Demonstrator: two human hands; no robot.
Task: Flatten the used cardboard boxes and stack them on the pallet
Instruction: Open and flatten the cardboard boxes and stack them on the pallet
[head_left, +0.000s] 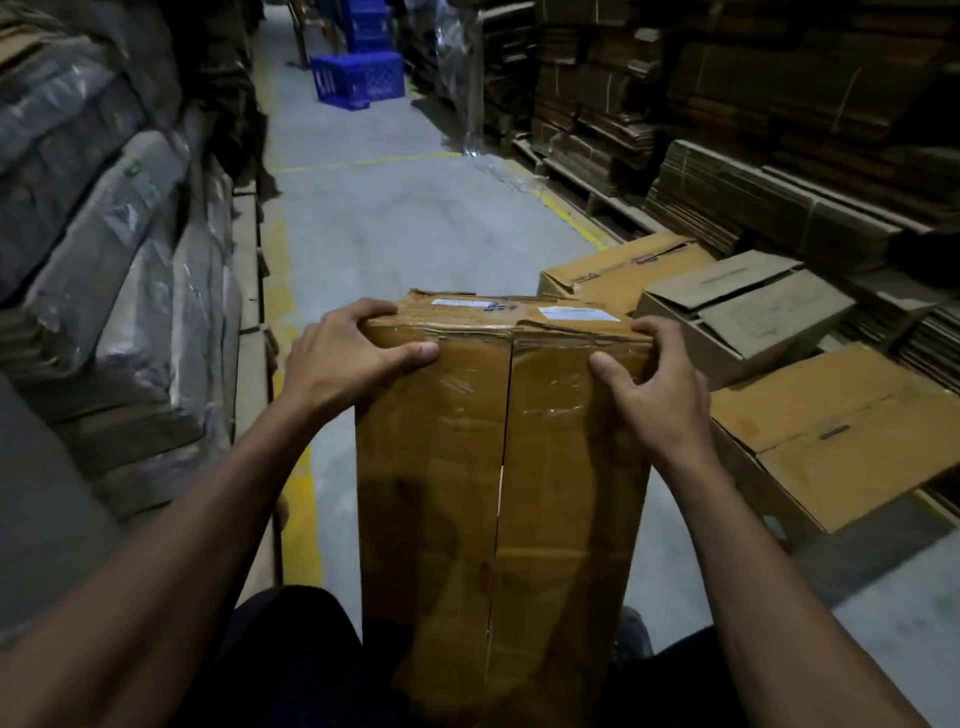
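Brown, tape-glazed cardboard fills the middle of your view: the box (498, 467) stands in front of your legs, its near face split by a centre seam running from your knees up to the far edge. Its long axis points away from you down the grey aisle floor (415, 218), and the labelled end face looks toward the blue crates (358, 78).

Your left hand (348, 353) grips the far left corner, fingers curled over the top edge and thumb pressed flat on the taped face. Your right hand (654, 384) mirrors it at the far right corner, fingers hooked over the edge, thumb on the tape. Both hands are wrapped on the box, not spread.

Holding it by the two far corners looks like a way to steady the box and pull the taped flaps apart at the seam, which you would need before it can collapse. The box is not yet flat.

Just to the right sit three other unflattened boxes (743, 312), touching or nearly touching one another. Behind them flattened cardboard stacks (753, 208) rise on a wooden pallet (597, 192), likely where this one goes. Plastic-wrapped bundles (104, 234) line your left side.
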